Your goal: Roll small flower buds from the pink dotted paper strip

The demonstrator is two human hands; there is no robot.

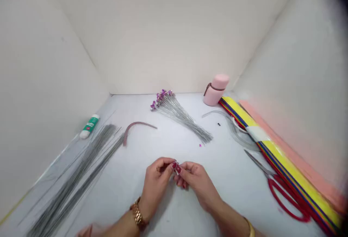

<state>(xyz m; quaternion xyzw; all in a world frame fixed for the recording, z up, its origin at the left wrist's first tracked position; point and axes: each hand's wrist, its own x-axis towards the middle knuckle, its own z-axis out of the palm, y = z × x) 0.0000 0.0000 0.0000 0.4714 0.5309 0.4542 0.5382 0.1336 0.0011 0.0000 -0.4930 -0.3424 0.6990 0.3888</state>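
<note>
Nearly closed hands (157, 178) (198, 180) pinch a tiny piece (177, 172)

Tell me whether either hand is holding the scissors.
No, the scissors lie on the table, apart from both the left hand and the right hand.

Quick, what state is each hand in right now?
Left hand: closed, pinching a small whitish piece, too tiny to identify.
Right hand: closed, pinching at the same piece.

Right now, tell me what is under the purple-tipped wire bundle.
White table shows around the wire bundle; a small pink bit lies beside its near end. The surface directly beneath the wires is mostly covered, so anything hidden there cannot be seen.
</note>
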